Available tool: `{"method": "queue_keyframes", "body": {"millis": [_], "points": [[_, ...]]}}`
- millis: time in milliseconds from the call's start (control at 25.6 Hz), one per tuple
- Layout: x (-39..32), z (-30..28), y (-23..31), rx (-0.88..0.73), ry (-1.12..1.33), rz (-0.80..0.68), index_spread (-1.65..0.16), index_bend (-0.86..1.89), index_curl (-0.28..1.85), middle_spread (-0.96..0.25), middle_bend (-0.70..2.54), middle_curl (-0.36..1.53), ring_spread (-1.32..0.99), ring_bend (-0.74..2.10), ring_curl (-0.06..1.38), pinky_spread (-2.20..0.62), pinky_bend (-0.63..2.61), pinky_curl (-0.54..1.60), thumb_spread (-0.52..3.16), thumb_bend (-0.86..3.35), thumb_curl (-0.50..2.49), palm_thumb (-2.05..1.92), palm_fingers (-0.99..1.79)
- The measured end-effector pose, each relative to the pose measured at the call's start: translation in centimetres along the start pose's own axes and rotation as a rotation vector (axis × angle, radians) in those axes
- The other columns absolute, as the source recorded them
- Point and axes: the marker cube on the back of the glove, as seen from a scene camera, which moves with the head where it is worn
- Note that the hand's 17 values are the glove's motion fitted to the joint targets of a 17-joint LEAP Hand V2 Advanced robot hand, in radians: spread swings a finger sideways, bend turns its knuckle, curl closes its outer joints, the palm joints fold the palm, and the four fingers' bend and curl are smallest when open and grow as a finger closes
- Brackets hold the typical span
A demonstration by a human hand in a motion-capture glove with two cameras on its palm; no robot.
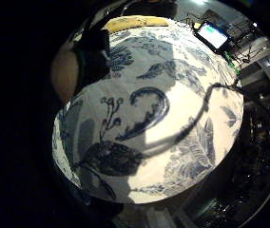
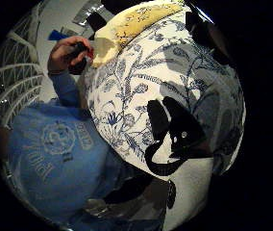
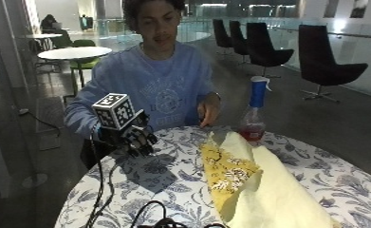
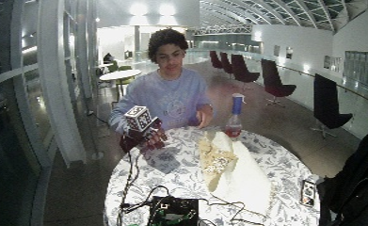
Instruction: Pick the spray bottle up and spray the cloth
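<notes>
Outside cams face the person across the table [image 3: 172, 185], wide one farther back; palm cams look down at tabletop.

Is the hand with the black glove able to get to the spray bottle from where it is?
Probably yes. The gloved right hand hovers over bare tablecloth, and the spray bottle stands upright across the yellow cloth, which lies flat. The bare hand is near but not blocking.
</notes>
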Motion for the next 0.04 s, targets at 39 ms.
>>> {"method": "queue_keyframes", "body": {"millis": [39], "points": [[0.01, -0.03, -0.05, 0.002, 0.001, -0.001, -0.32, 0.13, 0.24, -0.05, 0.32, 0.44, 0.0, 0.37, 0.36, 0.2, 0.24, 0.35, 1.16, -0.01, 0.33, 0.71, 0.76]]}}
